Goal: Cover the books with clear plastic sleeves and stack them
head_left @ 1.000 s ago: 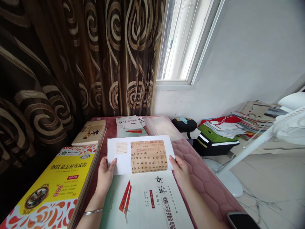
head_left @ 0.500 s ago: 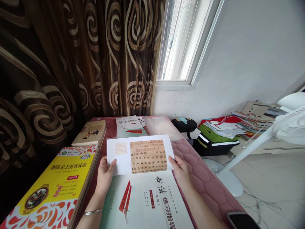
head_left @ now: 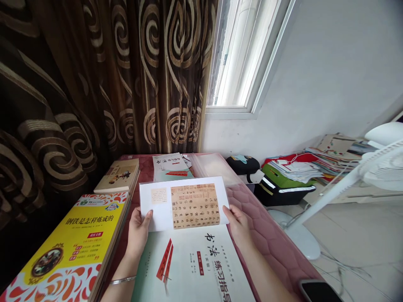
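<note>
Both my hands hold a white sheet (head_left: 184, 203) printed with a tan block of calligraphy. My left hand (head_left: 137, 235) grips its left lower edge, thumb on top. My right hand (head_left: 239, 225) pinches its right lower edge. The sheet is raised a little over a pale green calligraphy workbook (head_left: 192, 266) lying on the pink quilted table cover (head_left: 270, 243) just in front of me.
A yellow book (head_left: 72, 247) tops a stack at my left, with a brown book (head_left: 119, 175) behind it. Another workbook (head_left: 171, 167) and a clear folder (head_left: 214, 167) lie farther back. A phone (head_left: 317, 291) rests at the table's right edge. A white fan (head_left: 355, 176) stands on the floor.
The sheet has shifted very slightly up and to the left with both hands still on it; otherwise nothing has visibly changed.
</note>
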Demonstrator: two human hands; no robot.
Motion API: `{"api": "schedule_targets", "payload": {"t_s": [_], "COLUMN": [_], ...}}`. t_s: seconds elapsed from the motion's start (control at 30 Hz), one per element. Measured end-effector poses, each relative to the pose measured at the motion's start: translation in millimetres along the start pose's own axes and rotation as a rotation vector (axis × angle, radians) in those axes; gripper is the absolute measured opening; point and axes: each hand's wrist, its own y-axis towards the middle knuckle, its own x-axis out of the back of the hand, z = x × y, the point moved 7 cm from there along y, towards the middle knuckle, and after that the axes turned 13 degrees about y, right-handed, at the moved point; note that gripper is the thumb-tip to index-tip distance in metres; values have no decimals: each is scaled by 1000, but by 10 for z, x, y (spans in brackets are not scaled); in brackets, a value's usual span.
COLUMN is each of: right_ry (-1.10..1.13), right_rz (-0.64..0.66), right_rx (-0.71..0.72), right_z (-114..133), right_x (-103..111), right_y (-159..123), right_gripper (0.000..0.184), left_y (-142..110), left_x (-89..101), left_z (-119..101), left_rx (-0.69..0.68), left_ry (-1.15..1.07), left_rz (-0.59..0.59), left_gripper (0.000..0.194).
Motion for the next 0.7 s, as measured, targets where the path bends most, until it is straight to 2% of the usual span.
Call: {"api": "schedule_targets", "payload": {"t_s": [0.23,0.5,0.7], "right_ry": [-88,-28,-65], "right_rz": [-26,-8,-16], "right_rx": [22,-5,12], "right_z": [-30,31,-53], "right_x": [33,-28,14], "right_y": [18,-13,3], "right_gripper": [46,45,47], "left_y": [6,0,-4], "left_x": [-6,-5,-9], "left_z": [3,8,2], "left_rx": [0,8,0], "left_ry": [3,15,20], "left_rz": [9,10,26], "left_gripper": [39,39,38]}}
